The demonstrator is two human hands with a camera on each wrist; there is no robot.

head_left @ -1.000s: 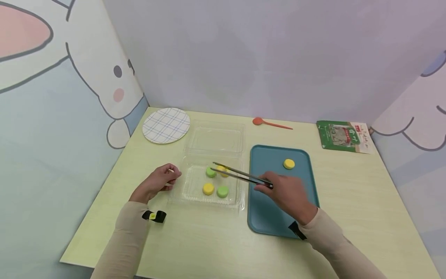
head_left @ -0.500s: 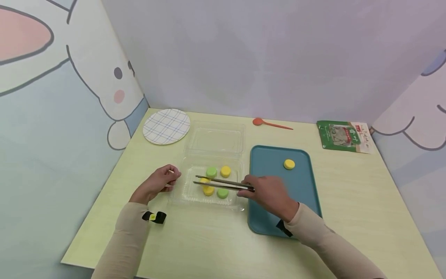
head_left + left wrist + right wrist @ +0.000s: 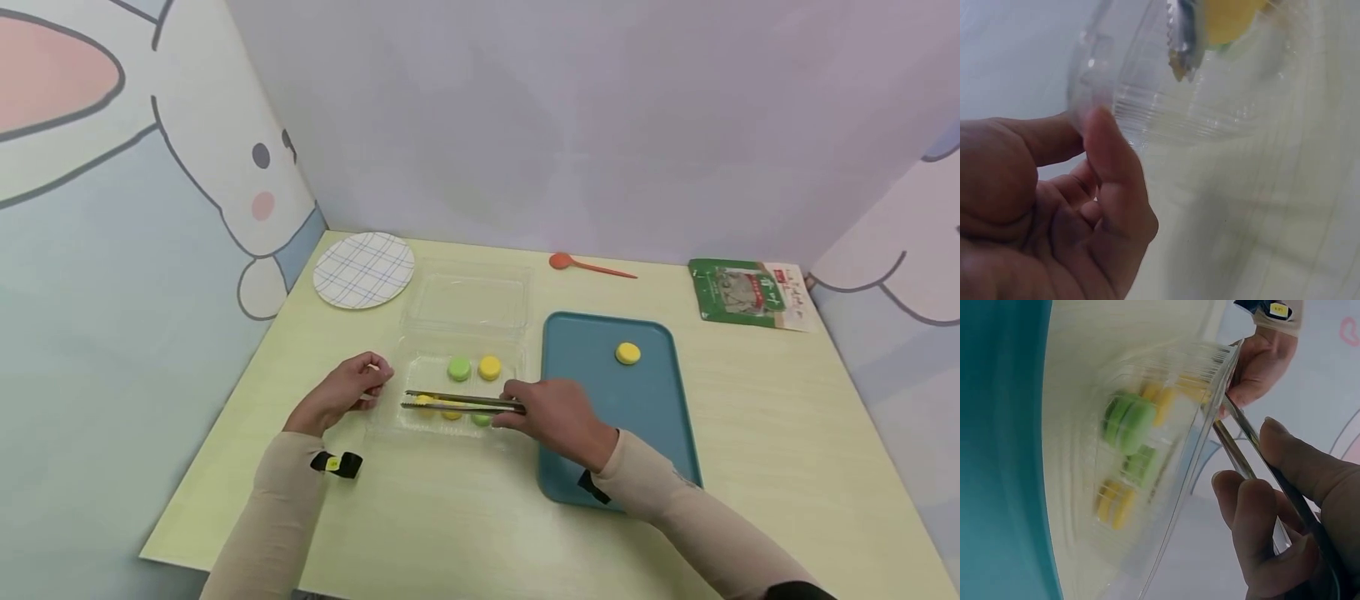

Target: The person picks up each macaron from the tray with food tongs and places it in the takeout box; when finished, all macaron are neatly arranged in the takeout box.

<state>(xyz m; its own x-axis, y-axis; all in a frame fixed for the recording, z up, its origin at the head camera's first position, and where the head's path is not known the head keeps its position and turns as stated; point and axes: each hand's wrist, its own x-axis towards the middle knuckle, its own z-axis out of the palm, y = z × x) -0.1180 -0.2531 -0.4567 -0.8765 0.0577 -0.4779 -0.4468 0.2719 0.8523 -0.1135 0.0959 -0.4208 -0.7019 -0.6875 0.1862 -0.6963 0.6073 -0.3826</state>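
Note:
My right hand (image 3: 558, 419) grips metal tongs (image 3: 465, 403), which reach left, low over the clear plastic container (image 3: 420, 358). A yellow macaron (image 3: 424, 401) sits at the tong tips, near the container's left wall. Partly hidden beneath the tongs are another yellow macaron (image 3: 452, 414) and a green macaron (image 3: 481, 420). Behind them lie a second green macaron (image 3: 459, 369) and a yellow one (image 3: 490, 367). At the container's left side, my left hand (image 3: 341, 390) pinches its rim between thumb and forefinger (image 3: 1113, 169), as the left wrist view shows.
A blue tray (image 3: 600, 467) with one yellow macaron (image 3: 627, 353) lies to the right. The container's lid (image 3: 471, 300) is laid back. Behind are a checked plate (image 3: 363, 271), a red spoon (image 3: 592, 267) and a green food pouch (image 3: 750, 294) near the wall.
The right hand has moved left and toward me with the tongs, carrying a yellow macaron from above the back row to the container's front left. The left hand has stayed at the rim.

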